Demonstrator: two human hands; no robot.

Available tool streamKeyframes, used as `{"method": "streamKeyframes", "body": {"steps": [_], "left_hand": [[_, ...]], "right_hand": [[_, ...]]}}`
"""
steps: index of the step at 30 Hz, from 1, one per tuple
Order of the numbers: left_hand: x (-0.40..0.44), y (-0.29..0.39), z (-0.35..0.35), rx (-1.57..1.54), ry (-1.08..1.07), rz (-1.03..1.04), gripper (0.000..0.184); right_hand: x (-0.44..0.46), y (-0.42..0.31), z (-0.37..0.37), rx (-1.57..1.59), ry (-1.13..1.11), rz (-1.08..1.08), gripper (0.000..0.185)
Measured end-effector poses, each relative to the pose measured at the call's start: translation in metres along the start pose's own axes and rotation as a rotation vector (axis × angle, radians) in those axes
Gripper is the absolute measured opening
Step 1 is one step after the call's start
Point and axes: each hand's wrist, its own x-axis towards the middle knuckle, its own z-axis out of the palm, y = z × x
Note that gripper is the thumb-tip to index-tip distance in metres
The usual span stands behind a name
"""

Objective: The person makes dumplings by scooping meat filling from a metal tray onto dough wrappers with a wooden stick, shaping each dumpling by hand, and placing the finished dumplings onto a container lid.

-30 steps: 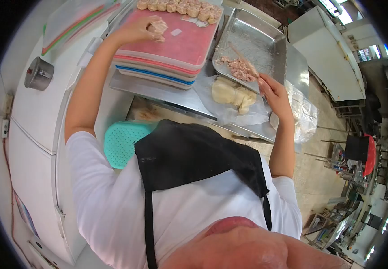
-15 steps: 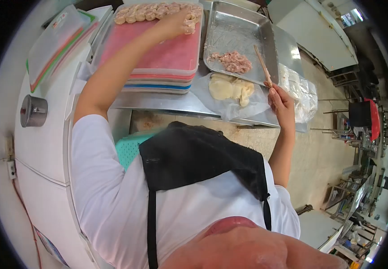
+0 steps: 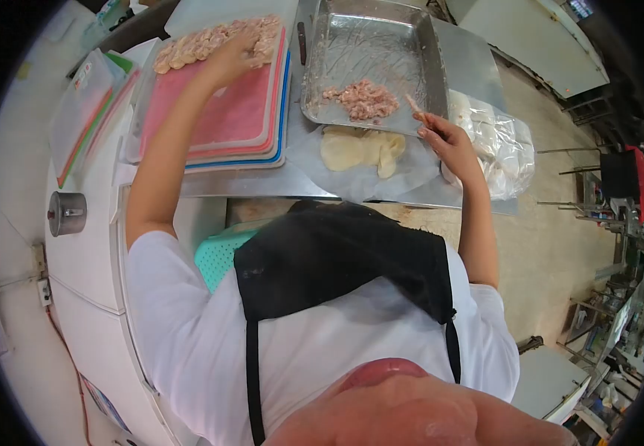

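My left hand (image 3: 232, 61) reaches over the pink-lined plastic tray (image 3: 218, 111), its fingers curled on a filled dumpling at the near side of the packed rows of dumplings (image 3: 195, 46). How firmly they grip it is partly hidden. My right hand (image 3: 452, 145) is closed around a thin wooden stick (image 3: 413, 105), whose tip points over the near right corner of the metal pan (image 3: 370, 37). A mound of raw minced meat (image 3: 366, 100) lies in that pan. Pale dough wrappers (image 3: 359, 149) lie before it on a clear plastic sheet (image 3: 337, 178).
Several stacked trays with coloured rims stand beneath the pink one. A clear bag of white packs (image 3: 493, 145) sits at the right. Coloured lids (image 3: 88, 111) lean at the left near a metal pot (image 3: 68, 213). A dark-handled tool (image 3: 302, 43) lies between tray and pan. A turquoise basket (image 3: 221, 249) is below.
The view has shifted, so the trays and pan sit further left. My right hand has turned, and the stick now looks shorter and more tilted. My left hand stays at the dumplings.
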Motion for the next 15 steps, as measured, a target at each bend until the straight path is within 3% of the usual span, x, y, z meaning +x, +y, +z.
{"method": "streamKeyframes", "body": {"steps": [1,4,7,9,12,14,15], "left_hand": [[0.001,-0.003,-0.003,0.067,-0.051,-0.023,0.070],[0.001,-0.011,0.016,0.204,0.287,0.179,0.070],[0.001,0.017,0.007,-0.034,0.137,-0.057,0.072],[0.022,-0.031,0.015,0.123,0.161,-0.115,0.068],[0.028,-0.008,0.007,0.135,0.195,-0.159,0.069],[0.029,0.001,0.008,0.116,0.225,-0.148,0.067],[0.030,-0.013,0.010,0.134,0.245,-0.129,0.064]], "right_hand": [[0.007,0.008,-0.004,-0.034,-0.011,-0.046,0.033],[0.037,0.014,-0.037,-0.436,-0.352,-0.052,0.030],[0.081,0.022,-0.077,-0.852,-0.519,-0.022,0.026],[0.107,0.008,-0.089,-0.949,-0.530,0.099,0.027],[0.132,0.040,-0.081,-1.054,-0.328,-0.223,0.022],[0.131,0.112,-0.040,-1.017,-0.239,-0.648,0.017],[0.103,0.089,-0.029,-0.955,-0.212,-0.642,0.016]]}}
